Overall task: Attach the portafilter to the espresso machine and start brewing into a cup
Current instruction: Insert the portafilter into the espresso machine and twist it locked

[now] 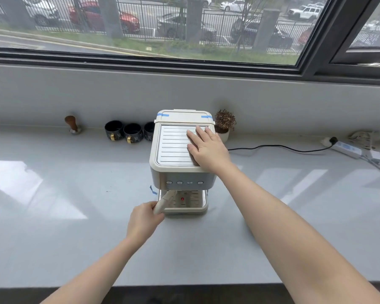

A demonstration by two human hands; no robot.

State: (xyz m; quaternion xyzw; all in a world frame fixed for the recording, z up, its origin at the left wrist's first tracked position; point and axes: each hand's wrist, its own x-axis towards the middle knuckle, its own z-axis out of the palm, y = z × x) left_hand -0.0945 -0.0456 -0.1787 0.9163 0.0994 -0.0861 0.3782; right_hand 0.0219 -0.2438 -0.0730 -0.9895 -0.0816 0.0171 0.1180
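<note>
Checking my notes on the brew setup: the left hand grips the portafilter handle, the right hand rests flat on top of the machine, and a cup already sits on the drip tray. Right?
Not quite. The head view shows no cup on the drip tray; the three cups stand at the wall, left of the machine. The left hand does grip the portafilter handle, and the right hand rests flat on top.

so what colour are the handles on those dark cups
Gold handles on the black cups, seen in the head view.
</note>
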